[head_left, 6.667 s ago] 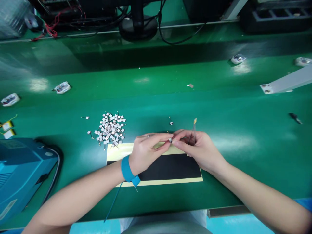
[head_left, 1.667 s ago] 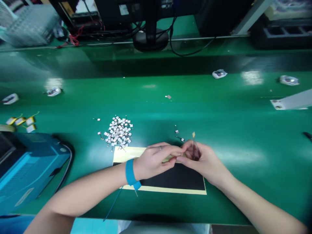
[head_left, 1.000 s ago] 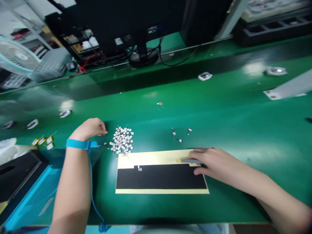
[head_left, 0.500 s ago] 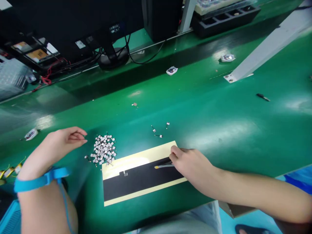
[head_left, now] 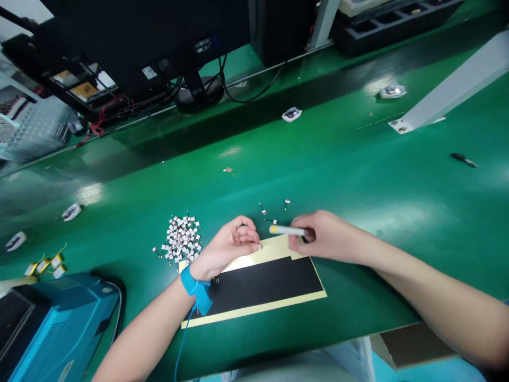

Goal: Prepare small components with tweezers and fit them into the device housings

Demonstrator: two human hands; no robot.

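My left hand (head_left: 234, 244), with a blue strap (head_left: 196, 289) on its wrist, is over the upper edge of a cream backing sheet (head_left: 254, 313) with a black layer (head_left: 270, 284). Its thumb and finger pinch a small white part. Fingers closed, my right hand (head_left: 322, 236) grips a slim pale tool with a yellow end (head_left: 286, 230), blurred, above the sheet's right part. A bit of black shows by its fingertips; what it is I cannot make out. Left of the sheet lies a pile of small white parts with short dark leads (head_left: 183, 239).
A few loose white parts (head_left: 274, 221) lie just above the sheet. Behind stand a monitor (head_left: 151, 32) and a grey metal leg (head_left: 449, 90). A blue machine (head_left: 67, 323) and yellow-edged parts (head_left: 43, 264) are at left; a black pen-like item (head_left: 463, 159) lies far right.
My left hand has moved right, from beside the pile to above the sheet, and now pinches a small part. My right hand has lifted away from the black layer with the tool. The view has shifted.
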